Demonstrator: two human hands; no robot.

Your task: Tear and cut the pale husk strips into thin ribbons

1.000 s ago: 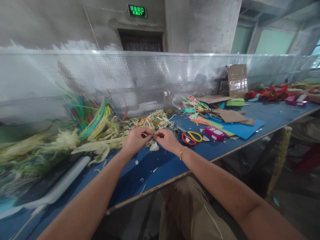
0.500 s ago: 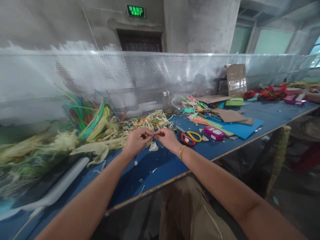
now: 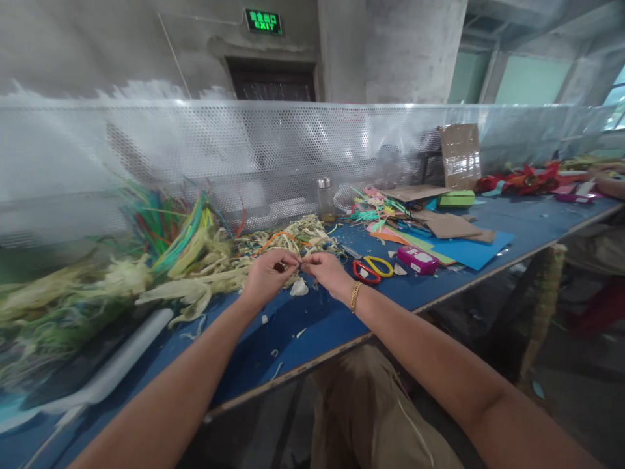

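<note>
Above the blue tabletop [image 3: 254, 352], my left hand [image 3: 270, 277] and my right hand [image 3: 329, 272] meet fingertip to fingertip. Both are closed in a pinch. Whatever lies between the fingers is too small to name; a tiny dark bluish bit shows there. A white scrap [image 3: 299, 288] appears just below the fingertips. Behind the hands spreads a heap of pale dried husk strips [image 3: 312, 231], with an orange strip [image 3: 273, 241] among them. Scissors with red and yellow handles [image 3: 374, 268] lie right of my right hand, which has a gold bracelet at its wrist.
Colourful strips [image 3: 170, 228] and pale husks [image 3: 117, 280] pile up on the left. A lidded glass bottle [image 3: 325, 198] stands at the back. Rightward lie a magenta box [image 3: 418, 260], a blue sheet [image 3: 481, 251], cardboard pieces [image 3: 452, 226] and red flowers [image 3: 532, 179]. Another person's hand [image 3: 610, 185] shows far right.
Both hands keep their pinch at nearly the same spot, with only a slight shift of the fingers. The whole view has moved a little.
</note>
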